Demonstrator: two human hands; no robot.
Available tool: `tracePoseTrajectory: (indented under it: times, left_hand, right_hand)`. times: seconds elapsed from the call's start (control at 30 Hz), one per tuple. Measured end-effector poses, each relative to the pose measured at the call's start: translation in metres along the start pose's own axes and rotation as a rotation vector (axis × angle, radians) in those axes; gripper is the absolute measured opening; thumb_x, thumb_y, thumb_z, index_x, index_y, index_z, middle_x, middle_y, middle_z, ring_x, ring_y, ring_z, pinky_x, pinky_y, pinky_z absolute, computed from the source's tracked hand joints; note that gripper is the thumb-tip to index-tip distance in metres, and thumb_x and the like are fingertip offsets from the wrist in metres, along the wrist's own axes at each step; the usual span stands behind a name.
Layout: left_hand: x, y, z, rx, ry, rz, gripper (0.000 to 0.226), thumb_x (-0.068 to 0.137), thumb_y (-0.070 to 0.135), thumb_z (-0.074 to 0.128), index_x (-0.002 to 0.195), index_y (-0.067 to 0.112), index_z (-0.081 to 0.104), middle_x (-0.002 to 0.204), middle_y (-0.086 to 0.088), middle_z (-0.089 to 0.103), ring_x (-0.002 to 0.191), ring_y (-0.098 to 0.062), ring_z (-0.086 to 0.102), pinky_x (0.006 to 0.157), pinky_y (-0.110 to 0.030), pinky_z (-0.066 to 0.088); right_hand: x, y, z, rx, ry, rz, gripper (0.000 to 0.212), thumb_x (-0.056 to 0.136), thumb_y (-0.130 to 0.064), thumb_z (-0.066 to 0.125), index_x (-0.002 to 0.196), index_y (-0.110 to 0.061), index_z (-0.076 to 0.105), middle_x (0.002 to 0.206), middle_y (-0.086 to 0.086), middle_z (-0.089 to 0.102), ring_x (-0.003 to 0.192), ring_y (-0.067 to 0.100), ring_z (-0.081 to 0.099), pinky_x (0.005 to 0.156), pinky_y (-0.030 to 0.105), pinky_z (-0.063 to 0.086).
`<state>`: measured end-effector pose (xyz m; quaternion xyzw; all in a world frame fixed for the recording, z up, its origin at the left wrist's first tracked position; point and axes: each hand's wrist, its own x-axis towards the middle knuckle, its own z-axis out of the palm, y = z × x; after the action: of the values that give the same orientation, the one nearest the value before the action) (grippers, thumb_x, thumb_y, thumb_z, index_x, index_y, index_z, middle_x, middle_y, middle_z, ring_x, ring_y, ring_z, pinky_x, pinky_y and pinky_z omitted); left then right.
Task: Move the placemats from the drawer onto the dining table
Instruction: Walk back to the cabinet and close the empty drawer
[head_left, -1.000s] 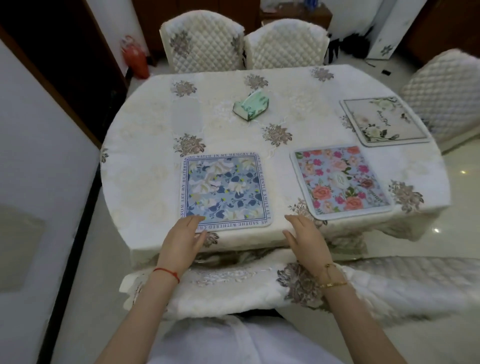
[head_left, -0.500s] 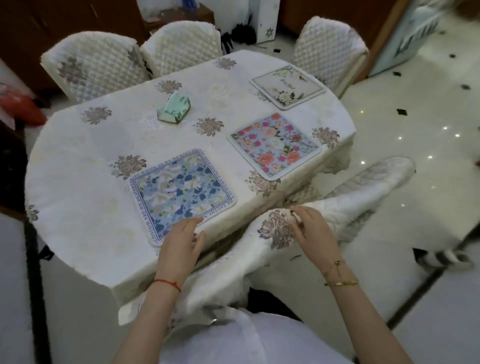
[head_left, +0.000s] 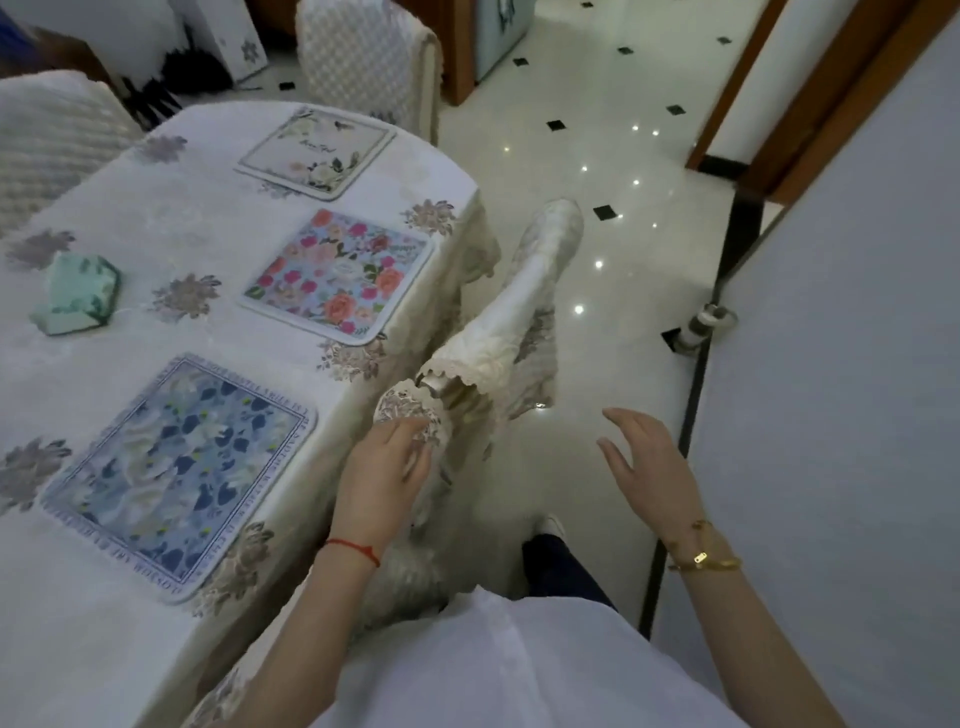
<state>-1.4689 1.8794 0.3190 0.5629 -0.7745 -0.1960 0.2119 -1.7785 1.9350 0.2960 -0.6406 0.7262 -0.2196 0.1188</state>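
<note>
Both hands have left the table edge: I see my left hand (head_left: 382, 478) resting relaxed on the chair cover (head_left: 498, 332) at centre, right hand (head_left: 649, 462) spread, holding nothing. Blue placemat (head_left: 182, 467), pink placemat (head_left: 340, 275) and white placemat (head_left: 317, 150) lie on the dining table (head_left: 156, 218), left of frame.

We see a cream tablecloth (head_left: 182, 228) scattered with grey-brown flower motifs. On it the nearest rectangular placemat (head_left: 182, 467) is blue with white blossoms and a lettered border; the middle placemat (head_left: 340, 275) is pale blue with pink, red and orange roses; the far placemat (head_left: 317, 150) is white with pale flowers and dark leaves. A mint-green patterned tissue pack (head_left: 78, 299) lies beside them. The quilted chair covers (head_left: 358, 57) are off-white. The glossy floor (head_left: 613, 156) is white with small black diamonds.
</note>
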Motion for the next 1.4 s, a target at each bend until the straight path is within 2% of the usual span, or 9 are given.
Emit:
tracePoseTrajectory:
  times: [0.1, 0.2, 0.3, 0.5, 0.73, 0.83, 0.97, 1.1, 1.4]
  left_hand:
    - [0.030, 0.027, 0.022, 0.018, -0.044, 0.089, 0.025, 0.090, 0.022, 0.059, 0.114, 0.018, 0.063, 0.108, -0.001, 0.065, 0.094, -0.019, 0.061, 0.082, -0.033, 0.052]
    - [0.065, 0.057, 0.045, 0.043, -0.069, 0.138, 0.026, 0.090, 0.021, 0.060, 0.116, 0.017, 0.063, 0.110, -0.003, 0.065, 0.099, -0.021, 0.061, 0.082, -0.028, 0.046]
    - [0.103, 0.089, 0.071, 0.011, -0.091, 0.122, 0.030, 0.090, 0.021, 0.060, 0.119, 0.014, 0.062, 0.114, -0.006, 0.065, 0.104, -0.022, 0.060, 0.086, -0.022, 0.040]
    - [0.171, 0.153, 0.123, -0.052, -0.098, 0.090, 0.032, 0.093, 0.026, 0.053, 0.124, 0.018, 0.057, 0.120, -0.004, 0.060, 0.106, -0.018, 0.058, 0.090, -0.024, 0.041]
    - [0.249, 0.193, 0.167, -0.080, -0.095, 0.037, 0.032, 0.093, 0.021, 0.056, 0.124, 0.015, 0.058, 0.116, -0.002, 0.063, 0.104, -0.018, 0.058, 0.085, -0.022, 0.042]
    - [0.294, 0.199, 0.188, -0.045, -0.098, 0.046, 0.031, 0.093, 0.022, 0.057, 0.122, 0.014, 0.060, 0.110, -0.004, 0.065, 0.094, -0.018, 0.060, 0.078, -0.022, 0.043]
    - [0.369, 0.207, 0.213, -0.069, -0.117, 0.028, 0.033, 0.095, 0.027, 0.052, 0.126, 0.017, 0.056, 0.119, 0.000, 0.062, 0.103, -0.017, 0.059, 0.084, -0.026, 0.047]
    - [0.461, 0.215, 0.225, -0.084, -0.088, 0.018, 0.033, 0.095, 0.028, 0.051, 0.125, 0.017, 0.057, 0.122, -0.002, 0.062, 0.108, -0.018, 0.059, 0.090, -0.032, 0.050]
    - [0.648, 0.225, 0.225, -0.007, -0.038, 0.017, 0.031, 0.093, 0.022, 0.057, 0.122, 0.012, 0.060, 0.117, -0.007, 0.063, 0.107, -0.024, 0.059, 0.090, -0.031, 0.046]
  right_hand:
    - [-0.003, 0.033, -0.012, 0.001, 0.035, 0.088, 0.036, 0.093, -0.020, 0.058, 0.128, -0.010, 0.055, 0.125, 0.006, 0.059, 0.117, 0.020, 0.051, 0.100, 0.022, 0.033]
    - [0.007, 0.068, -0.025, 0.000, 0.047, 0.136, 0.036, 0.094, -0.022, 0.057, 0.129, -0.011, 0.054, 0.125, 0.006, 0.058, 0.118, 0.017, 0.049, 0.101, 0.020, 0.031]
    - [0.027, 0.106, -0.047, -0.005, 0.069, 0.142, 0.036, 0.093, -0.020, 0.059, 0.128, -0.010, 0.055, 0.123, 0.008, 0.060, 0.116, 0.018, 0.050, 0.099, 0.025, 0.037]
    - [0.085, 0.176, -0.093, -0.008, 0.072, 0.141, 0.034, 0.093, -0.018, 0.058, 0.126, -0.007, 0.056, 0.120, 0.011, 0.060, 0.113, 0.025, 0.053, 0.099, 0.034, 0.044]
    - [0.167, 0.237, -0.109, 0.032, 0.075, 0.156, 0.034, 0.094, -0.019, 0.058, 0.127, -0.009, 0.055, 0.121, 0.009, 0.060, 0.114, 0.021, 0.052, 0.099, 0.030, 0.041]
    - [0.210, 0.262, -0.108, 0.039, 0.062, 0.153, 0.035, 0.095, -0.021, 0.057, 0.128, -0.010, 0.054, 0.123, 0.008, 0.059, 0.116, 0.019, 0.051, 0.099, 0.027, 0.039]
    - [0.279, 0.296, -0.106, 0.042, 0.042, 0.166, 0.036, 0.095, -0.021, 0.056, 0.129, -0.010, 0.054, 0.124, 0.007, 0.058, 0.117, 0.018, 0.048, 0.099, 0.022, 0.035]
    - [0.368, 0.324, -0.116, 0.051, 0.025, 0.148, 0.035, 0.095, -0.021, 0.056, 0.128, -0.010, 0.054, 0.123, 0.007, 0.059, 0.115, 0.019, 0.050, 0.100, 0.030, 0.042]
    - [0.565, 0.361, -0.140, 0.049, 0.026, 0.106, 0.037, 0.096, -0.022, 0.053, 0.131, -0.009, 0.052, 0.125, 0.009, 0.057, 0.117, 0.021, 0.050, 0.103, 0.029, 0.037]
